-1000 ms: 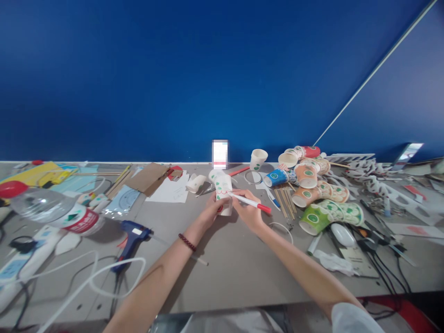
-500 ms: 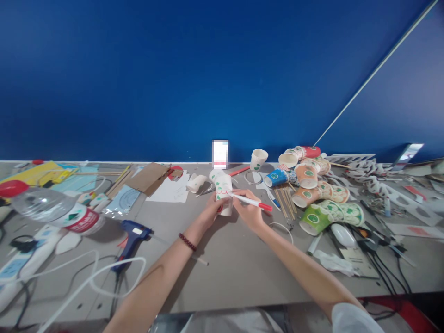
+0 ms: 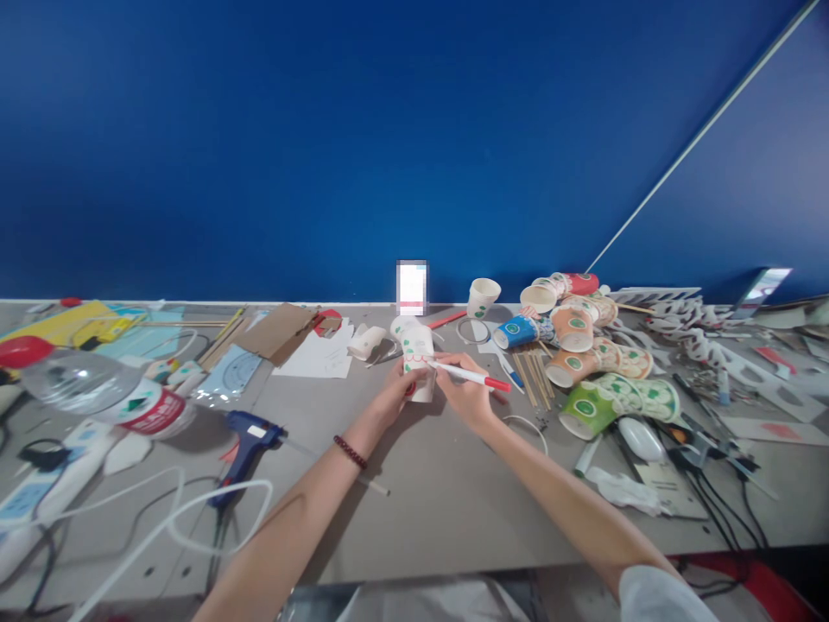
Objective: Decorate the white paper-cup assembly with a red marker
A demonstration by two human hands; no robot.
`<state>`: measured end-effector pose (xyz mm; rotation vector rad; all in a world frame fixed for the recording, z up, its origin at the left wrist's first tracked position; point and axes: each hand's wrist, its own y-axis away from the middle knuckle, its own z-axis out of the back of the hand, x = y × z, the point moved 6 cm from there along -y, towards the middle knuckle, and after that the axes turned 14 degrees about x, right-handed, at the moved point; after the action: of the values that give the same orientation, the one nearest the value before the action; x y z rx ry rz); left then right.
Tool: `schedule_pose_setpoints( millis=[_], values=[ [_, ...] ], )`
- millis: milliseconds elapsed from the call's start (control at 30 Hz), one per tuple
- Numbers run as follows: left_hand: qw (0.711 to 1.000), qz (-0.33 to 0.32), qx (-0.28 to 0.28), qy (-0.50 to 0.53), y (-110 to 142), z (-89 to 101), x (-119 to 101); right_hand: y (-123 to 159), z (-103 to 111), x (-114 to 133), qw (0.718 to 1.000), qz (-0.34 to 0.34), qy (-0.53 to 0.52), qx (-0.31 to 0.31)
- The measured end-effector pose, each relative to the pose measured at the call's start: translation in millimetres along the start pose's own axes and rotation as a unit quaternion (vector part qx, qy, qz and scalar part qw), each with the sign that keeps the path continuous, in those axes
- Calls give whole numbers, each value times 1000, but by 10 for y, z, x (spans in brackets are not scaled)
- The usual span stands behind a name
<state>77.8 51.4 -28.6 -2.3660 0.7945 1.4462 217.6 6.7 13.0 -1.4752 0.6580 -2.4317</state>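
My left hand (image 3: pixel 392 393) is closed around the lower left side of a white paper cup piece (image 3: pixel 418 344) with green leaf prints and a red scalloped line. Pinched in my right hand (image 3: pixel 467 393) is a red and white marker (image 3: pixel 476 376), its tip at the red line on the cup. The marker's red end points right. Just behind the cup a phone with a blurred bright screen (image 3: pixel 413 288) stands against the blue wall. To the left lies a cut white cup piece (image 3: pixel 369 343); another white paper cup (image 3: pixel 483 298) stands at the back right.
Joined coloured paper cups (image 3: pixel 589 410) and wooden sticks (image 3: pixel 534 378) lie at the right. On the left are a blue glue gun (image 3: pixel 243 453), a large plastic bottle (image 3: pixel 110 393), a power strip (image 3: pixel 52 492), cardboard (image 3: pixel 275 333) and white paper (image 3: pixel 317 358).
The marker's red end has dipped very slightly as my right hand shifts a little. My left hand and the cup stay almost in place.
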Motion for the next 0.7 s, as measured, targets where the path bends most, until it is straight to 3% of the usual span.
schedule_pose_setpoints(
  millis=[700],
  values=[
    [1000, -9, -4, 16, -12, 32, 29, -8, 14, -51, 999, -2, -44, -15]
  ],
)
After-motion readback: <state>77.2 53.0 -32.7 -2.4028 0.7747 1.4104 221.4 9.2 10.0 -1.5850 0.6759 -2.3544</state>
